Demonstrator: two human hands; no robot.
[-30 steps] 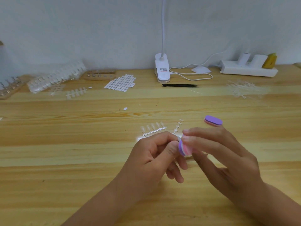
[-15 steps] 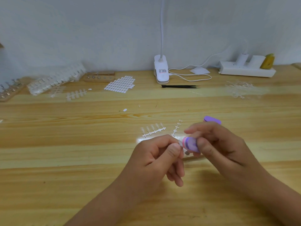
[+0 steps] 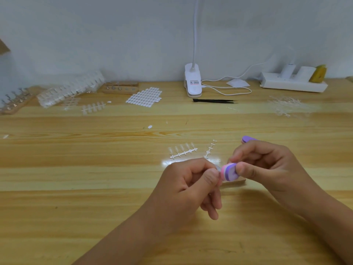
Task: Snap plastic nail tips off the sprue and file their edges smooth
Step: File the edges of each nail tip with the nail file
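My left hand [image 3: 188, 185] pinches a small clear nail tip [image 3: 218, 167] between thumb and forefinger; the tip is mostly hidden. My right hand [image 3: 267, 167] grips a pink and purple file block [image 3: 229, 172], whose near end touches the tip. The block's far purple end [image 3: 248, 139] shows above my right fingers. Just beyond my hands on the wooden table lie a sprue with several clear tips [image 3: 182, 151] and a bare sprue strip [image 3: 210, 149].
A white clip lamp [image 3: 193, 83] with its cable and black tweezers [image 3: 214, 101] sit at the back centre. A power strip [image 3: 294, 84] is back right, a pile of bare sprues [image 3: 286, 107] before it. White sticker tabs [image 3: 145, 97], tip packs [image 3: 70, 90] and wooden holders lie back left.
My right hand has curled its fingers around the file block and turned it, so the striped end now faces me against the tip. My left hand stayed almost still.
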